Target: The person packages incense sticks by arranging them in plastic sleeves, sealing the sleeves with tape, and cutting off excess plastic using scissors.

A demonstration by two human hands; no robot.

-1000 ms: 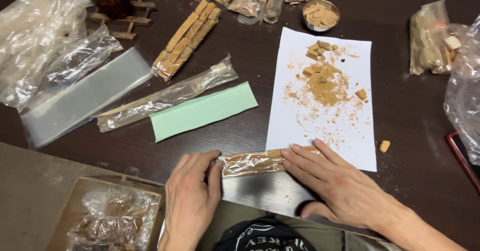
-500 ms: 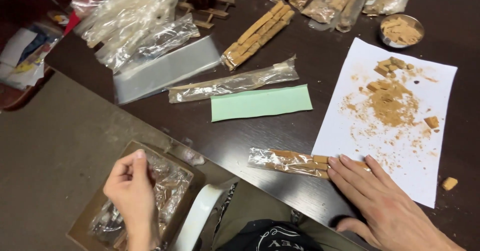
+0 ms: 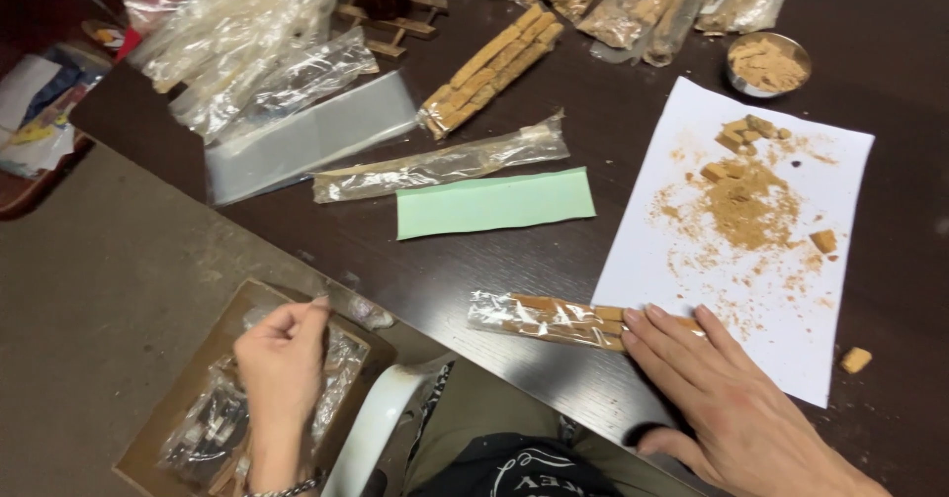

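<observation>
My right hand (image 3: 727,398) lies flat on the dark table (image 3: 297,235), fingertips pressing the right end of a clear plastic packet of brown sticks (image 3: 549,319). The packet rests at the lower left corner of a white paper sheet (image 3: 830,299) strewn with brown crumbs and small blocks. My left hand (image 3: 282,344) hovers off the table's edge over a cardboard box (image 3: 183,403) filled with crumpled clear wrappers, fingers pinched together; I cannot make out anything between them.
A green paper strip (image 3: 494,203), an empty clear sleeve (image 3: 440,164), a flat clear bag (image 3: 311,136) and a pile of plastic bags (image 3: 247,37) lie farther back. Bundled brown sticks (image 3: 489,67) and a small metal bowl of crumbs (image 3: 769,62) sit at the far side. A loose block (image 3: 855,360) lies at right.
My left hand has left the packet and swung down-left over the cardboard box. My right hand stays pressed on the packet. The view has shifted left.
</observation>
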